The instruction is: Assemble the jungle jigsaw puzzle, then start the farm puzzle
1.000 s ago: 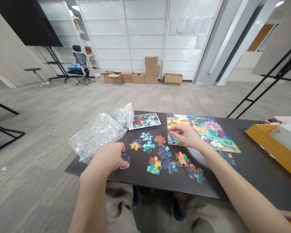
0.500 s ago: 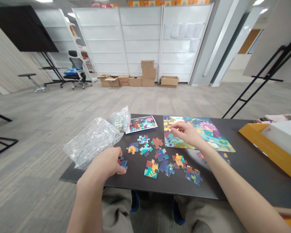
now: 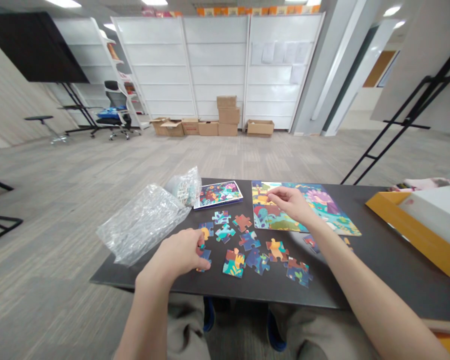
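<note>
My left hand is closed on a dark blue puzzle piece near the table's front edge, thumb and fingers at its left side. Above the joined puzzle picture, my right hand has thumb and forefinger close together. Whether anything small is between them cannot be made out. Several loose pieces lie between the hands and below the picture, among them a red-brown one, a teal one and an orange one. Behind them sits a printed picture card.
A crumpled clear plastic bag and a smaller filled bag cover the table's left part. On the right is an open yellow box with a white inside. The black table's front edge runs just above my knees.
My left hand has moved right with the dark blue piece, closer to the other loose pieces. My right hand has shifted slightly over the joined picture.
</note>
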Motion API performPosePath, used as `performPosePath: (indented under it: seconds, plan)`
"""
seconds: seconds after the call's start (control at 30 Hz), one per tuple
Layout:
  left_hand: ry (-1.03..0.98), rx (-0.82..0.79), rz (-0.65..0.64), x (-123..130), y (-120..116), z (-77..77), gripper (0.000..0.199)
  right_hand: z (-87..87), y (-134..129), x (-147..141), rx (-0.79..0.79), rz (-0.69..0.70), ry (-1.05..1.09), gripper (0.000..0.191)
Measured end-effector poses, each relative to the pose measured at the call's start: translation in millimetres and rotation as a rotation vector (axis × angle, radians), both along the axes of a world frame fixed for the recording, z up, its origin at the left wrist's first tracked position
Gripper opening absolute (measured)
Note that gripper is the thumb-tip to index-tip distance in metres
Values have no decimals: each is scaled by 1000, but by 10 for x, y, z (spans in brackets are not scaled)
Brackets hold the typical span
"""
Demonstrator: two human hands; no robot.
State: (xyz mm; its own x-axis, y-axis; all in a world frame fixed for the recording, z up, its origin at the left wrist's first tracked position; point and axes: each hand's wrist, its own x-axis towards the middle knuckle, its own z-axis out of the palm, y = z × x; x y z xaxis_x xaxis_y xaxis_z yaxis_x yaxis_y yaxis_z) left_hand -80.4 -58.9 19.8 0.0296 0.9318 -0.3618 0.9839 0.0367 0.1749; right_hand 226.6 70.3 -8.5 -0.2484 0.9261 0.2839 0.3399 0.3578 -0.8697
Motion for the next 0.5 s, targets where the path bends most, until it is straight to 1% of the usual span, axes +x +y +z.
performPosePath:
  seconds: [0.1, 0.23, 0.33, 0.5]
  plan:
    - [-8, 7, 6, 57, 27, 0, 36, 28, 27, 49, -36, -33, 81, 32]
    - [5, 8, 17, 132, 64, 23, 35, 53, 74, 147, -61, -144, 205, 36]
    - [28, 7, 43, 172, 104, 23, 34, 60, 106, 211, -66, -192, 296, 36]
    - [41, 19, 34, 196, 183, 11, 35, 98, 135, 280, -50, -231, 344, 37]
